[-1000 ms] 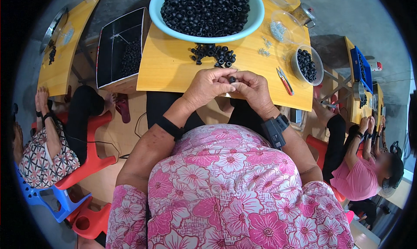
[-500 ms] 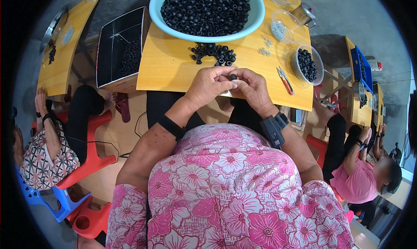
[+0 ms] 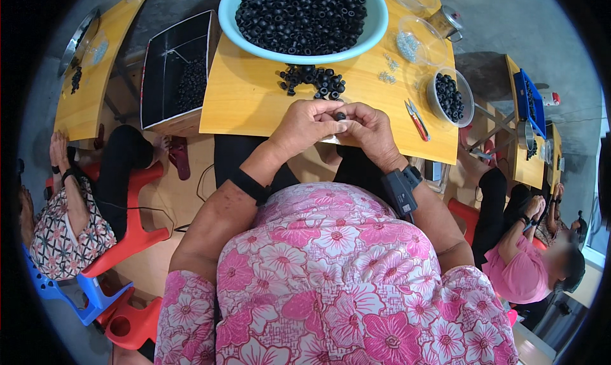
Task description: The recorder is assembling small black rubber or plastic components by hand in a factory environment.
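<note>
Just over the table's near edge, my left hand (image 3: pixel 301 128) and my right hand (image 3: pixel 370 131) meet with closed fingers. Pinched between their fingertips is a small round black part (image 3: pixel 340 116); its finer details are too small to tell. Beyond my fingers lies a loose pile of black parts (image 3: pixel 312 78), some ring-like with a hole. Behind it stands a light blue basin (image 3: pixel 224 15) heaped with similar black pieces.
Red-handled snips (image 3: pixel 417 120) lie on the yellow table (image 3: pixel 242 98) at right, near a clear tub of black parts (image 3: pixel 449 98). Small clear pieces (image 3: pixel 388 69) sit farther back. A black-lined box (image 3: pixel 159 78) stands at left. Other people sit on both sides.
Both hands stay together, with slight finger shifts around the black part, which shows a little more now. At right, the person in pink has moved slightly.
</note>
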The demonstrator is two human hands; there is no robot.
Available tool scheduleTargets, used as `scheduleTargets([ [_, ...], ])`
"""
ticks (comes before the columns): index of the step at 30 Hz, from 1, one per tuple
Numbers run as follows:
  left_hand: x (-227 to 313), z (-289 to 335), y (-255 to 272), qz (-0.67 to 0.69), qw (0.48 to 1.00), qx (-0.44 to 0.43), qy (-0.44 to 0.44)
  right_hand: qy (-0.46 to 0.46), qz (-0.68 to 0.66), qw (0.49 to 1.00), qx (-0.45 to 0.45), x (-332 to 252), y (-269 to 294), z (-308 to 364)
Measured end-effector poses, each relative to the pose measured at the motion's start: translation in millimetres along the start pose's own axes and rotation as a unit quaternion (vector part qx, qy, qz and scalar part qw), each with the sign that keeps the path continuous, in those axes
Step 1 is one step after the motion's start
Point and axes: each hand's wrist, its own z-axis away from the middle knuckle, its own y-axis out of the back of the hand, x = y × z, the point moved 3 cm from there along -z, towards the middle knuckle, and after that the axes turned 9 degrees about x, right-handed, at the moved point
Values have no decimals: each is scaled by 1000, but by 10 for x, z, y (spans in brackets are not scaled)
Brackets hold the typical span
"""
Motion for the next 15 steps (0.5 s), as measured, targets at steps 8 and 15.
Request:
scheduleTargets([
  [8, -124, -44, -30, 102, 994, 25, 2, 2, -6, 1000, 6, 29, -11, -43],
  [15, -170, -68, -48, 77, 997, 3, -6, 6, -13, 1000, 11, 72, 4, -70],
])
